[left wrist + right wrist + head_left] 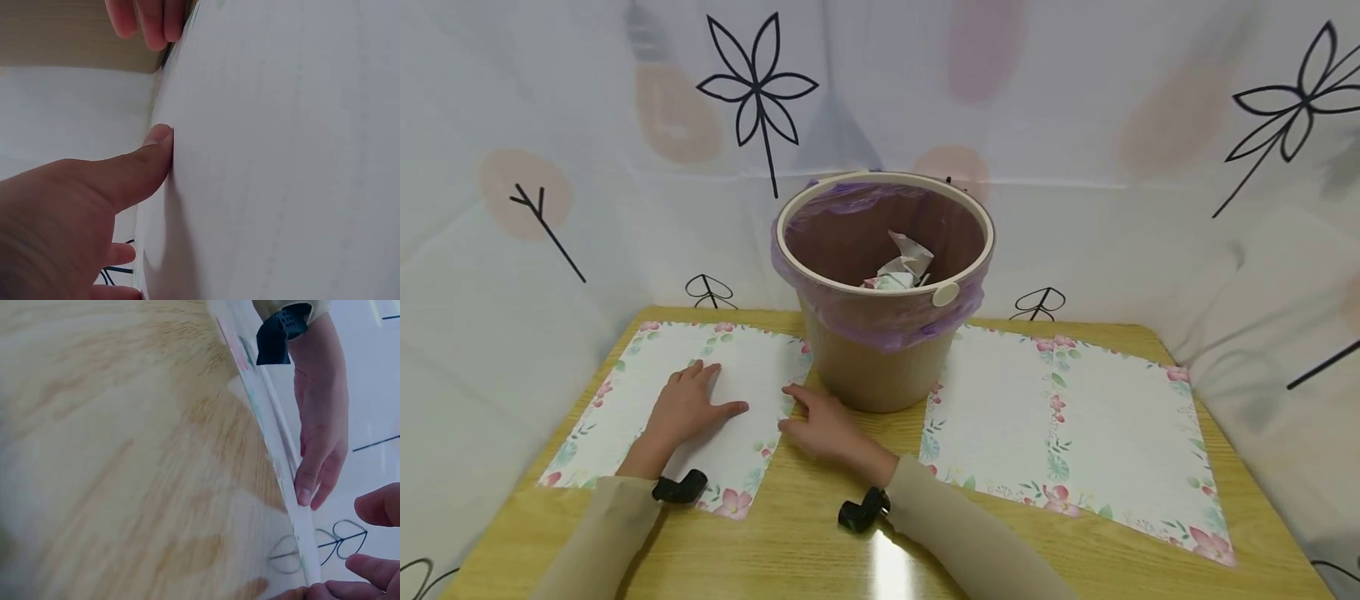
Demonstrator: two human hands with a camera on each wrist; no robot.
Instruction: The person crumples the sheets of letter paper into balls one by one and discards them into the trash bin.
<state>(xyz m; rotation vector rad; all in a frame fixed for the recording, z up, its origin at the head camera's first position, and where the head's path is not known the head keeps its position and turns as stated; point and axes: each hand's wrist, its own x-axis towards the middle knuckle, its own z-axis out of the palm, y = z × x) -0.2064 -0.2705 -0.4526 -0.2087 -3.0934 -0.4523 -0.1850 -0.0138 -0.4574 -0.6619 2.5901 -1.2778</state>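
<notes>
My left hand (pixel 687 406) rests on the white floral-bordered paper (pixel 733 446) left of the bin, fingers spread and thumb stretched to the right. In the left wrist view, that thumb touches the paper's white surface (pixel 281 150). My right hand (pixel 835 432) reaches to the right edge of the same paper, with thumb and forefinger apart. Fingertips (pixel 319 592) of this hand are right at the paper's edge in the right wrist view, where the sheet stands out as a thin strip (pixel 275 444) over the wood.
A beige bin (pixel 880 375) with a purple liner (pixel 880 321) stands at the back middle, crumpled paper (pixel 906 258) inside. More floral-bordered paper (pixel 992 417) lies to its right on the wooden table (pixel 797 550). Behind hangs a patterned white cloth (pixel 880 108).
</notes>
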